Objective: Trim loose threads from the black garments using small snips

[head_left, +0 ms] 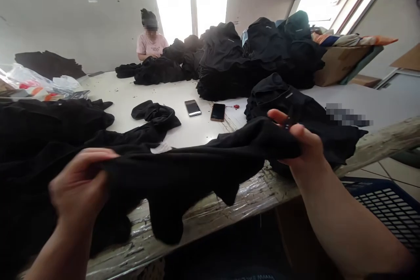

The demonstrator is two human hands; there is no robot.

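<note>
A black garment (197, 170) is stretched between my two hands above the table's front edge, its lower folds hanging down. My left hand (80, 183) is closed on its left end, thumb and fingers pinching the cloth. At the other end, my right hand (303, 140) grips the fabric. A small dark object shows between the right thumb and forefinger; its kind is unclear. A white tag (161, 148) lies by the garment's upper edge. Behind my right hand lies a stack of folded black garments (278, 94) with a small light label on top.
Two phones (192, 108) (218, 112) lie mid-table (124, 92). Tall piles of dark garments (226, 61) stand at the back, beside a cardboard box (341, 63). More black clothing (42, 122) covers the left. A person (152, 41) sits across the table. A blue crate (390, 205) stands low right.
</note>
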